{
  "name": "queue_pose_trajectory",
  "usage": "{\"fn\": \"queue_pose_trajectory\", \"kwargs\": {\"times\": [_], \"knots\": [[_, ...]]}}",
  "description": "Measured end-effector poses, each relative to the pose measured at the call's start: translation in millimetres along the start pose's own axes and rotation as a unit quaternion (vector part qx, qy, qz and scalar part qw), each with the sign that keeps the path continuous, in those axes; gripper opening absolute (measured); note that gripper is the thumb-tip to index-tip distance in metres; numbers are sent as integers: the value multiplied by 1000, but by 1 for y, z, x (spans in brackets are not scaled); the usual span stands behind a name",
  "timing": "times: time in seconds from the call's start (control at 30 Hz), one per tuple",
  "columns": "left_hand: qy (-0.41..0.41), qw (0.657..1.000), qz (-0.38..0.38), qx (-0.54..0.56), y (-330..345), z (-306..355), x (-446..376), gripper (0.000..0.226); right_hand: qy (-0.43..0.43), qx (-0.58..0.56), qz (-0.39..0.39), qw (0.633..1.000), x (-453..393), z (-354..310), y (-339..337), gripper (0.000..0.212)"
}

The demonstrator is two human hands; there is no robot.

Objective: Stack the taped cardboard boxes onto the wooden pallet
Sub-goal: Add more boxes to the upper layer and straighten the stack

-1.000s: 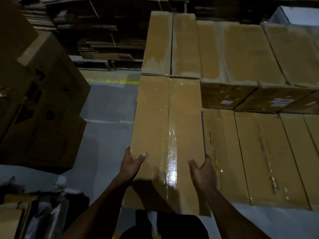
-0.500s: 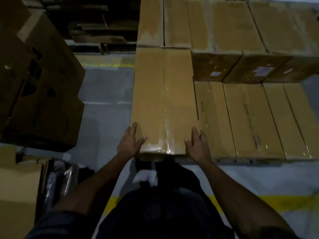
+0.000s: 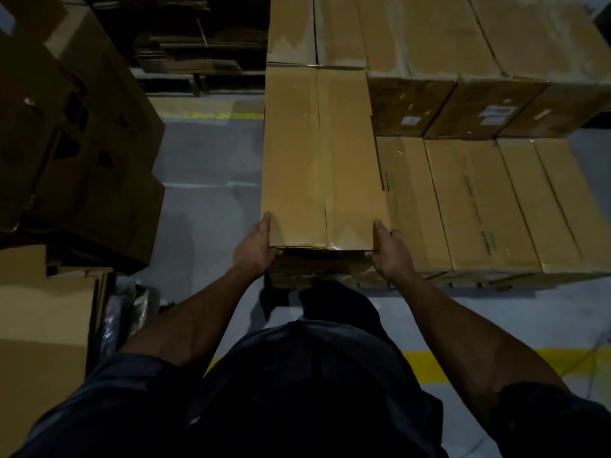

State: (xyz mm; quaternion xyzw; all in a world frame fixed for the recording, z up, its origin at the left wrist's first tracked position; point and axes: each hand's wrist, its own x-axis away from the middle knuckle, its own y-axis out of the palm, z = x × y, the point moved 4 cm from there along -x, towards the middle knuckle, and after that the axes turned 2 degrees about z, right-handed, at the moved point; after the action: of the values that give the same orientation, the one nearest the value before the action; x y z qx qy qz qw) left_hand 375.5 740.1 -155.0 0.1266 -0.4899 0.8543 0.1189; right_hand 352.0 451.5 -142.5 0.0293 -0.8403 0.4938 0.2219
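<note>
The held box (image 3: pixel 317 157) sits on a lower box, left of 2 low boxes (image 3: pixel 479 206). Taller stacked boxes (image 3: pixel 463 34) stand behind. Loose cartons (image 3: pixel 76 127) lie left across the floor (image 3: pixel 208 193).

The setting is presenting as a warehouse or packing floor. Long taped cardboard boxes (image 3: pixel 479 206) are lying side by side in rows, with a second tier (image 3: pixel 463 34) stacking up behind them. Flattened cardboard sheets (image 3: pixel 185 51) are piling up on a low rack at the rear. Larger printed cartons (image 3: pixel 82 133) are standing in a stack at the left. The grey concrete floor (image 3: pixel 211 180) is carrying painted yellow lines (image 3: pixel 426 361), marking lanes. Lighting is remaining dim throughout.
</note>
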Motion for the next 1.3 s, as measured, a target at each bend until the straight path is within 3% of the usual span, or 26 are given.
{"fn": "queue_pose_trajectory", "kwargs": {"times": [0.23, 0.4, 0.6, 0.87, 1.1, 1.3], "knots": [[19, 999, 38, -3, -8, 0, -2, 86, 10, -22, 31, 999, 1, -5, -6, 74], [-2, 1000, 15, 8, 3, -1, 4, 91, 19, -52, 10, 998, 5, -2, 1, 81], [-37, 988, -35, 145, 5, 4, -10, 92, 76, -143, 7, 987, -17, -9, -11, 79], [-153, 962, 58, 218, -22, 26, -94, 93, 106, -189, 46, 975, -98, -44, -38, 92], [-202, 930, 104, 290, -35, 29, -157, 80, 139, -228, 26, 963, -172, -51, -47, 93], [-208, 920, 127, 306, -31, 23, -163, 75, 150, -234, 48, 959, -177, -47, -44, 92]]}}
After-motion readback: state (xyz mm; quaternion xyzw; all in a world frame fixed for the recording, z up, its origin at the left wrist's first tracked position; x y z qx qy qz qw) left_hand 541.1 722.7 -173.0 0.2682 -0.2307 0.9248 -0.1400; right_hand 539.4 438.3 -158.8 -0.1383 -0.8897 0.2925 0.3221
